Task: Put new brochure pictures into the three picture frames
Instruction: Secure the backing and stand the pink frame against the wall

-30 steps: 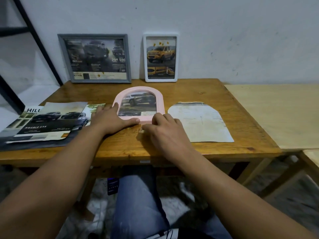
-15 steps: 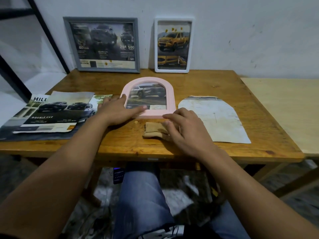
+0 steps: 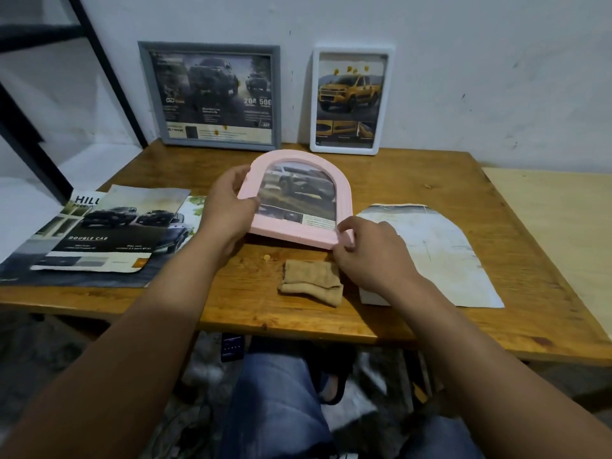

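A: What are the hands doing?
B: The left hand [image 3: 228, 207] grips the pink frame [image 3: 342, 197] by its left edge; the right hand [image 3: 371, 251] pinches its near right corner, lifting it tilted.
A: Around the frame?
B: A cloth [image 3: 311, 281] lies just in front, brochures [image 3: 99, 236] left, cut paper [image 3: 440, 246] right, and a grey frame [image 3: 210, 96] and white frame [image 3: 352, 101] stand behind.

We see a varnished wooden table [image 3: 414, 180] with a slight sheen, and a paler, matt bare-wood top [image 3: 556, 220] beside it. The pink frame [image 3: 344, 200] looks like smooth matt plastic, its picture glossy under a clear pane. The tan cloth [image 3: 311, 281] is soft and napped, the brochures [image 3: 109, 233] glossy paper, the cut sheet [image 3: 440, 250] matt paper.
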